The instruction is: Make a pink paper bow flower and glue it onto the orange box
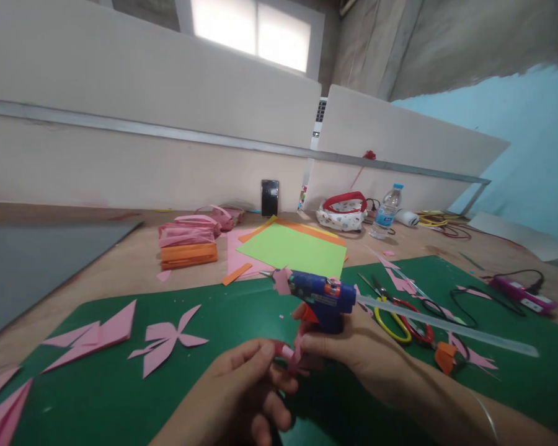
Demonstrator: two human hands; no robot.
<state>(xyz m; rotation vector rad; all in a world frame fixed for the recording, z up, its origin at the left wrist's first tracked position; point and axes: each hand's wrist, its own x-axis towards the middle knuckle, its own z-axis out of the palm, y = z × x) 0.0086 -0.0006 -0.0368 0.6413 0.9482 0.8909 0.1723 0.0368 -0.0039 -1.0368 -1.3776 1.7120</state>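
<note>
The right hand (348, 347) is closed in a full grip around the handle of a blue glue gun (323, 297). The gun is held upright, with its nozzle pointed toward the left edge of the tabletop (134, 263). A pink scrap (281, 282) is seen at the nozzle, and a clear glue stick (446, 324) juts from the back of the gun toward the right edge. Just below the gun, a small pink paper piece (289, 355) is pinched in the closed grip of the left hand (242, 387), whose fingertips are met by those of the right hand.

Both hands are held over a green cutting mat (97, 402) that is spread along the near edge. On the mat toward the left edge, a pink cut shape (167, 337) and pink triangles (93, 337) are laid flat. Yellow scissors (393, 323) and red scissors (416, 325) are seen just beyond the right hand. Past the mat, a green sheet (292, 248) and an orange paper stack (188, 254) are found mid-tabletop. Along the far edge, a phone (270, 197), a pouch (343, 214) and a water bottle (385, 212) are lined up.
</note>
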